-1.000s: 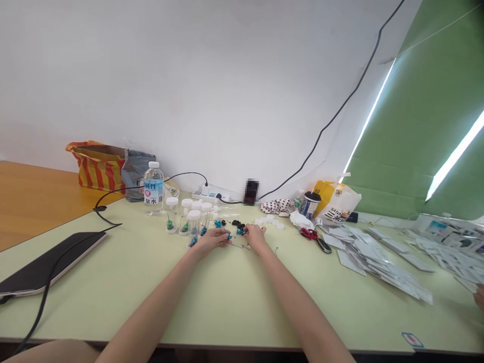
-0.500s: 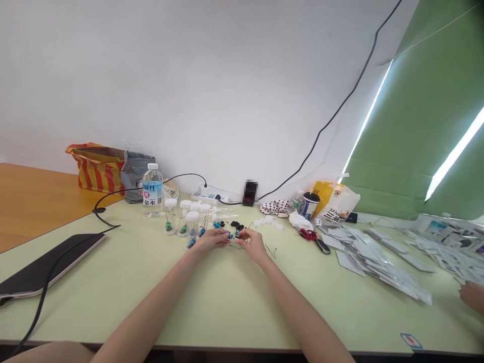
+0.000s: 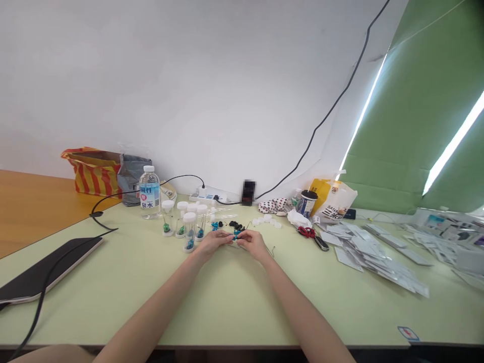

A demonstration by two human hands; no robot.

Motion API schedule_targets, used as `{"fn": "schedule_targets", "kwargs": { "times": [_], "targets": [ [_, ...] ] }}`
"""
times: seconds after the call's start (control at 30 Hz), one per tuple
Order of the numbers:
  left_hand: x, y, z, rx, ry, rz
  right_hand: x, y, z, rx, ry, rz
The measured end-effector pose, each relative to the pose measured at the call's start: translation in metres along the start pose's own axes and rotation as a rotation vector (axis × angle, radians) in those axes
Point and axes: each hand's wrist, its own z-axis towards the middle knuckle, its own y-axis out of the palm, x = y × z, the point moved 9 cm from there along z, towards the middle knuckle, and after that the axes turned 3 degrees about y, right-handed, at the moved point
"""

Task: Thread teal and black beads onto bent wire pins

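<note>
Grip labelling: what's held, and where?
Apparently a small blue wired component, pinched at its middle between the fingertips of the left hand and right hand; too small to confirm.

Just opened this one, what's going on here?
A person's left hand and right hand meet over small blue and black parts on a pale green table. It's unclear exactly what the fingers hold. Clear vials with white caps stand just left of the hands, and red-handled scissors lie off to the right.
</note>
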Motion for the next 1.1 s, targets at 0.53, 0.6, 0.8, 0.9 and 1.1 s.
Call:
{"fn": "schedule_targets", "kwargs": {
  "times": [0.53, 0.6, 0.8, 0.9, 1.1],
  "targets": [
    [-0.011, -0.007, 0.006, -0.012, 0.033, -0.031, 0.019, 0.005, 0.001, 0.038, 0.151, 0.297],
    [-0.011, -0.008, 0.006, -0.014, 0.038, -0.040, 0.019, 0.006, 0.000, 0.018, 0.166, 0.344],
    [-0.004, -0.004, 0.000, -0.049, 0.044, -0.033, 0.028, 0.009, -0.003, 0.012, 0.291, 0.330],
    [-0.003, -0.006, -0.001, -0.026, 0.046, -0.068, 0.028, 0.013, -0.003, -0.016, 0.299, 0.359],
    [-0.005, -0.008, 0.000, -0.029, 0.043, -0.106, 0.032, 0.020, -0.008, -0.119, 0.388, 0.324]
  ]
}}
